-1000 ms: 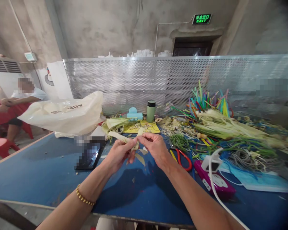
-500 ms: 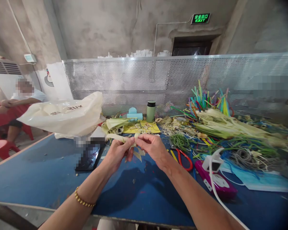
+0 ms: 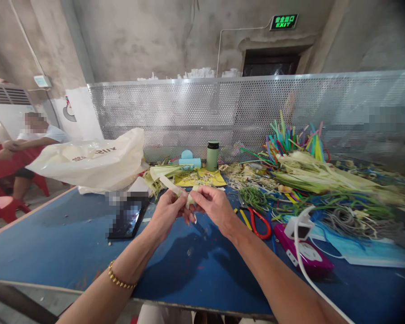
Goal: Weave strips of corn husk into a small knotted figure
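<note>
A pale corn husk strip is pinched between my two hands above the blue table. My left hand grips it with thumb and fingers, and one end sticks out up and to the left. My right hand is closed on the same husk, its fingertips close to the left ones. A short tail of the strip hangs below the fingers. How the husk is folded between the fingertips is mostly hidden. Red-handled scissors lie to the right of my right hand.
A black phone and a large white plastic bag lie left. Behind my hands are a yellow sheet with scraps and a green bottle. Rightward are husks, colourful pipe cleaners and a purple power strip. A person sits far left.
Both hands stay together at the same spot. The strip's left end now slants up more steeply, and the loose tails below the fingers have mostly been gathered in.
</note>
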Demonstrator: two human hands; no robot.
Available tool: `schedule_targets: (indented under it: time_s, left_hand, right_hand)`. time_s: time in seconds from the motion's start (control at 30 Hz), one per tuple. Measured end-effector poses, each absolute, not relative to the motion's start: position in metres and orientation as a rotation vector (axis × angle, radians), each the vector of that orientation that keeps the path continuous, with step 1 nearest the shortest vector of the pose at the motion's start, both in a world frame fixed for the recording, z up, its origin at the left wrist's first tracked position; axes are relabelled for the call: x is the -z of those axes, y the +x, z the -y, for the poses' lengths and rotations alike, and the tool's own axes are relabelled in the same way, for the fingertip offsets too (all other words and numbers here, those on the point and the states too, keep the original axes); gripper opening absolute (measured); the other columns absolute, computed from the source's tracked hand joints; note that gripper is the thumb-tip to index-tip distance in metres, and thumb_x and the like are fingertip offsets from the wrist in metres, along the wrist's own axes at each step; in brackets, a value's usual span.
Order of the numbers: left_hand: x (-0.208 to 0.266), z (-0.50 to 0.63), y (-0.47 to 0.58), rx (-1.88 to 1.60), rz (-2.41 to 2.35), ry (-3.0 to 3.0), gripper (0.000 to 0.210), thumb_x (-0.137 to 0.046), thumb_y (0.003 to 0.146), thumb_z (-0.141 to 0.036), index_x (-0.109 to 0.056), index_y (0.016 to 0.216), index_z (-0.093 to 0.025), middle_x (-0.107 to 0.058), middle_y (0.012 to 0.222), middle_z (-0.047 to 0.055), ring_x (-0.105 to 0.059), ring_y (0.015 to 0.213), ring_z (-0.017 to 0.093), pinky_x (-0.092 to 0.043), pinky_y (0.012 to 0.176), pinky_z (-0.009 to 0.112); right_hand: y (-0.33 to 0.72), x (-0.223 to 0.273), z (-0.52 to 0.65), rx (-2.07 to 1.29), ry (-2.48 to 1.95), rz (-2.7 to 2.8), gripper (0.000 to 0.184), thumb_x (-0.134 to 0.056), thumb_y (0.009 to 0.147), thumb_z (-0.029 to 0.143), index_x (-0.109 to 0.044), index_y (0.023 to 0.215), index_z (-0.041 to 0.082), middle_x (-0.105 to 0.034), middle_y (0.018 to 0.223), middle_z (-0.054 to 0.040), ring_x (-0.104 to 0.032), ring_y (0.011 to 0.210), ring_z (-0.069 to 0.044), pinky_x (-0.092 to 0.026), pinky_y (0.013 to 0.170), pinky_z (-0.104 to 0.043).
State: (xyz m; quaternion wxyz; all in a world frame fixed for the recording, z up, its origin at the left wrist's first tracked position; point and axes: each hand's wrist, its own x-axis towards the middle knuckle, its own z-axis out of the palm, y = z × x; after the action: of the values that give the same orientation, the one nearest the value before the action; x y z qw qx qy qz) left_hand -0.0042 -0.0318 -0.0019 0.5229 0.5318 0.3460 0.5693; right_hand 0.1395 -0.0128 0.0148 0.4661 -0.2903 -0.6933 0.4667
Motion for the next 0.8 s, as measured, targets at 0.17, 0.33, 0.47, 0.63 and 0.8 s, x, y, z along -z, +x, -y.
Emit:
schedule_targets:
  time_s: [0.17,0.33,0.47,0.63,0.8]
  left_hand:
    - [0.002,0.033,-0.004,-1.328,-0.783,1.273,0.027,-0.064,0.081,-0.037,-0.045,0.089,-0.019,-0.064,0.064,0.0,-0.063,0.048,0.017,-0.047,0.044,0.026]
    - [0.001,0.035,-0.006,-1.3,-0.783,1.259,0.032,-0.065,0.079,-0.042,-0.043,0.09,-0.02,-0.065,0.065,0.0,-0.063,0.045,0.017,-0.042,0.039,0.024]
    - [-0.001,0.034,-0.007,-1.303,-0.851,1.319,0.033,-0.062,0.081,-0.045,-0.041,0.09,-0.021,-0.063,0.06,-0.002,-0.06,0.041,0.017,-0.039,0.036,0.022]
    - [0.001,0.031,-0.008,-1.391,-0.922,1.366,0.029,-0.06,0.082,-0.044,-0.044,0.088,-0.02,-0.051,0.041,-0.006,-0.048,0.033,0.012,-0.032,0.035,0.018]
    - [0.002,0.03,-0.009,-1.452,-0.926,1.251,0.025,-0.061,0.081,-0.039,-0.046,0.085,-0.019,-0.051,0.042,-0.005,-0.047,0.036,0.011,-0.03,0.036,0.019]
  right_hand:
    - [0.138,-0.01,0.009,-1.049,-0.785,1.729,0.029,-0.064,0.079,0.041,-0.052,0.063,0.02,-0.058,0.056,0.0018,-0.054,0.048,-0.013,-0.042,0.052,-0.027]
    - [0.139,-0.007,0.005,-0.921,-0.908,1.767,0.025,-0.061,0.078,0.035,-0.052,0.061,0.019,-0.058,0.057,0.0005,-0.053,0.054,-0.013,-0.04,0.052,-0.026]
    - [0.141,-0.008,0.005,-0.891,-0.931,1.812,0.024,-0.059,0.079,0.033,-0.05,0.061,0.019,-0.058,0.056,0.0007,-0.051,0.053,-0.012,-0.038,0.051,-0.025]
    - [0.142,-0.009,0.003,-0.776,-1.005,1.851,0.026,-0.059,0.079,0.032,-0.048,0.059,0.019,-0.049,0.051,0.0037,-0.045,0.05,-0.011,-0.034,0.048,-0.024]
    - [0.143,-0.009,0.002,-0.798,-0.976,1.873,0.026,-0.058,0.08,0.032,-0.049,0.061,0.018,-0.047,0.054,0.0043,-0.044,0.05,-0.01,-0.033,0.047,-0.023]
